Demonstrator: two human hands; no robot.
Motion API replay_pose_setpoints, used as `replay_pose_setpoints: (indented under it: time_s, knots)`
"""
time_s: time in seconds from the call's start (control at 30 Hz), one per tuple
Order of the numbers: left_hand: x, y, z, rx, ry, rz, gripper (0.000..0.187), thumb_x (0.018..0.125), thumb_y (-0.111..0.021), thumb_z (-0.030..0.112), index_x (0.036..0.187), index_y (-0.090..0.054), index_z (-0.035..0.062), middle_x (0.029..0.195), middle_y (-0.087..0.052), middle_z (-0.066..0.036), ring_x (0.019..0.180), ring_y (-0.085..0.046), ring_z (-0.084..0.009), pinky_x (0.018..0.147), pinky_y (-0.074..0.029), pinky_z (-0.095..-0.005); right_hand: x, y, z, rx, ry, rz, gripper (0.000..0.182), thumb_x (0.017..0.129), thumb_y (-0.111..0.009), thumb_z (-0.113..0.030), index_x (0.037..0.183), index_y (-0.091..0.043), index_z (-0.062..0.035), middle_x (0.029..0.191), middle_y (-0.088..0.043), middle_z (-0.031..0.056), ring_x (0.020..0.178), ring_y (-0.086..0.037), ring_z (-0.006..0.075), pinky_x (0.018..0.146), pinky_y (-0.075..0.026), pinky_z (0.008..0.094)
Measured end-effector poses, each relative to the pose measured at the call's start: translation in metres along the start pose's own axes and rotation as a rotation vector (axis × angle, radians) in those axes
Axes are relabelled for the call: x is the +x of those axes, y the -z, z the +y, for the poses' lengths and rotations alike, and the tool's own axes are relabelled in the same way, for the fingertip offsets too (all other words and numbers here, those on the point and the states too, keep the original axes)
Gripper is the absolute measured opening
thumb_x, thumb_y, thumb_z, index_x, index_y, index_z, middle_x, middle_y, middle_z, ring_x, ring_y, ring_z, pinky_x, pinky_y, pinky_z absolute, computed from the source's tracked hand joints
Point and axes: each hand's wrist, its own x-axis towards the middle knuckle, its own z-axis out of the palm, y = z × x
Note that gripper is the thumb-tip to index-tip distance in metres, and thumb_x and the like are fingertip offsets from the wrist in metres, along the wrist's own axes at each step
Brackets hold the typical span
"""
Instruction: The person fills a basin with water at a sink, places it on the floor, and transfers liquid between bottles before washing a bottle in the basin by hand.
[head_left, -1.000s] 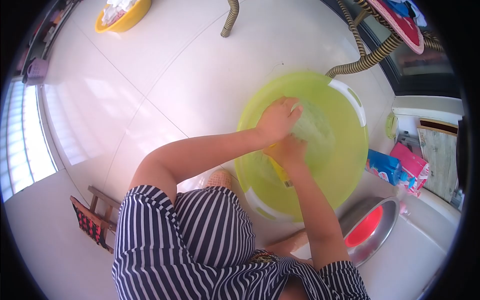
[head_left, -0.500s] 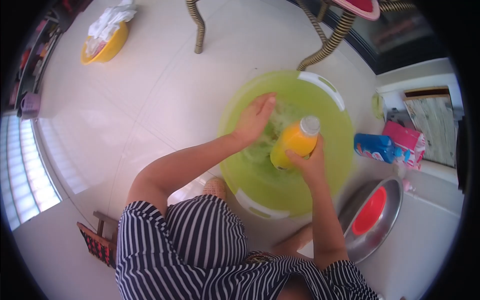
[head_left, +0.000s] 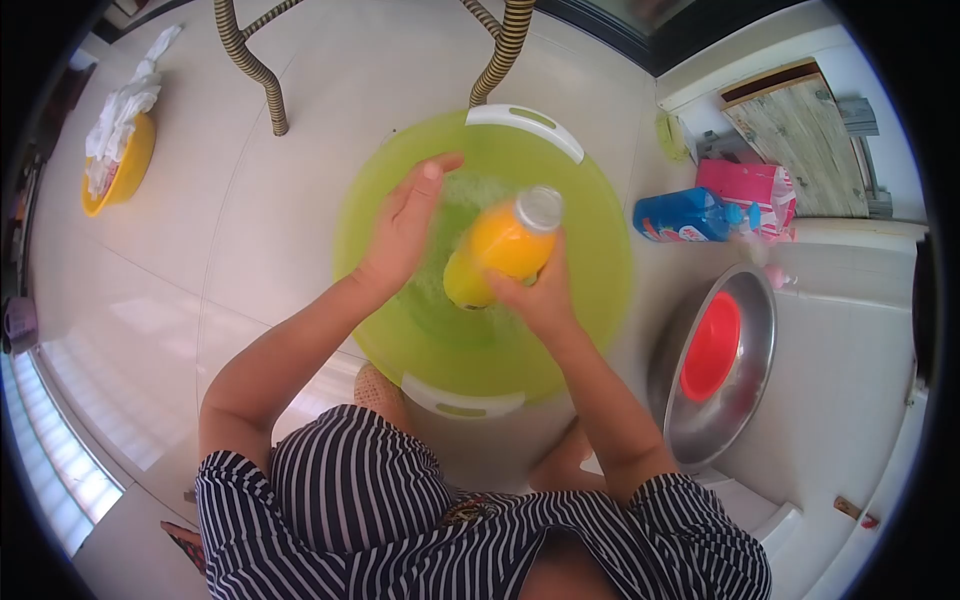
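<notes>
My right hand [head_left: 540,297] is wrapped around an orange bottle [head_left: 497,246] with a greyish-white cap and a yellow-green lower part. The bottle leans, its cap end toward the upper right, over a large lime-green basin [head_left: 590,330] with white handles. Pale suds and water show inside the basin, partly hidden by the bottle. My left hand [head_left: 404,222] is held open above the basin's left part, fingers stretched, apart from the bottle and holding nothing.
To the right stand a blue bottle [head_left: 685,215], a pink bag [head_left: 740,190] and a metal bowl [head_left: 755,370] with a red bowl [head_left: 712,345] inside. A yellow basin [head_left: 135,165] with white cloth is at far left. Chair legs [head_left: 270,90] stand beyond the green basin.
The view has shifted, so the basin and surroundings appear farther left. My right hand still grips the bottle, and my left hand remains open above the basin.
</notes>
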Motion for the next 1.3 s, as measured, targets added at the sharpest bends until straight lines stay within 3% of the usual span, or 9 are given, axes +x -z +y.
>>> replay_pose_setpoints:
  time_s: [0.37,0.47,0.63,0.77,0.87,0.93,1.03,1.2,1.3]
  knots:
    - [-0.021,-0.024,0.01,0.397,-0.353,0.017,0.008,0.088,-0.072,0.006,0.094,-0.07,0.0017,0.086,-0.063,-0.009,0.077,-0.064,-0.0209,0.07,-0.052,-0.0299,-0.007,-0.016,-0.002,-0.277,0.005,-0.124,0.098,0.069,-0.086,-0.039,0.146,-0.039,-0.0004,0.141,-0.049,0.024,0.133,-0.046,0.0366,0.111,-0.038,0.0438]
    - [-0.02,-0.018,0.018,0.4,-0.299,0.001,0.006,0.089,-0.072,0.005,0.093,-0.07,0.0011,0.086,-0.063,-0.007,0.078,-0.062,-0.0179,0.073,-0.051,-0.0283,-0.01,-0.012,0.018,0.071,0.088,-0.214,0.088,0.081,-0.08,-0.039,0.15,-0.036,-0.0039,0.144,-0.048,0.0167,0.136,-0.045,0.0306,0.108,-0.042,0.0407]
    - [-0.028,-0.021,0.053,0.306,-0.316,0.098,0.008,0.095,-0.067,0.007,0.096,-0.071,0.0007,0.093,-0.064,-0.006,0.084,-0.062,-0.0153,0.078,-0.051,-0.0282,-0.017,0.014,0.04,1.25,-0.683,-0.366,0.07,0.099,-0.053,-0.053,0.151,-0.035,-0.0099,0.147,-0.046,0.0113,0.135,-0.044,0.0333,0.112,-0.037,0.053]
    - [-0.03,-0.024,0.061,0.226,-0.375,0.138,0.026,0.104,-0.053,0.017,0.114,-0.068,-0.0011,0.103,-0.065,-0.01,0.098,-0.064,-0.0172,0.087,-0.052,-0.0322,-0.012,0.011,0.02,1.341,-0.57,-0.226,0.07,0.096,-0.057,-0.054,0.149,-0.037,-0.0123,0.142,-0.049,0.0102,0.131,-0.049,0.0315,0.1,-0.048,0.0558]
    - [-0.016,-0.019,0.049,0.089,-0.203,0.162,0.035,0.106,-0.047,0.024,0.124,-0.063,-0.0013,0.119,-0.064,-0.012,0.109,-0.062,-0.0209,0.092,-0.051,-0.036,-0.006,0.034,0.0,0.98,-0.442,0.219,0.069,0.093,-0.064,-0.051,0.146,-0.041,-0.0121,0.138,-0.052,0.0102,0.126,-0.052,0.0295,0.091,-0.054,0.0485]
    - [-0.008,-0.009,0.007,-0.257,0.434,0.159,0.04,0.106,-0.042,0.026,0.133,-0.056,0.0005,0.132,-0.06,-0.013,0.119,-0.059,-0.0243,0.098,-0.05,-0.0396,-0.005,0.048,-0.007,0.711,-0.116,0.401,0.059,0.09,-0.072,-0.04,0.139,-0.051,-0.0127,0.132,-0.055,0.0125,0.118,-0.058,0.0278,0.098,-0.048,0.048]
    - [-0.018,-0.015,-0.024,-0.591,0.583,0.054,0.042,0.106,-0.042,0.027,0.139,-0.05,0.0023,0.136,-0.057,-0.013,0.122,-0.058,-0.0255,0.101,-0.049,-0.0422,-0.02,0.048,-0.045,-0.185,0.276,0.622,0.061,0.083,-0.08,-0.031,0.136,-0.056,-0.0131,0.13,-0.056,0.0161,0.118,-0.056,0.0301,0.099,-0.048,0.0436]
    - [-0.032,-0.036,-0.002,-0.919,0.416,-0.186,0.047,0.108,-0.034,0.033,0.142,-0.045,0.003,0.141,-0.053,-0.015,0.127,-0.055,-0.0292,0.105,-0.048,-0.0456,-0.059,0.049,-0.118,-0.436,0.956,0.512,0.061,0.08,-0.079,-0.038,0.134,-0.06,-0.0163,0.133,-0.055,0.0155,0.119,-0.053,0.0356,0.104,-0.043,0.0435]
    - [-0.025,-0.031,-0.074,-0.793,0.69,0.17,0.046,0.108,-0.034,0.03,0.144,-0.044,0.0037,0.143,-0.051,-0.015,0.129,-0.054,-0.0289,0.106,-0.047,-0.0467,-0.02,0.033,-0.053,-0.289,0.407,0.438,0.068,0.074,-0.084,-0.032,0.135,-0.061,-0.0137,0.141,-0.05,0.0181,0.126,-0.049,0.0382,0.104,-0.042,0.0478]
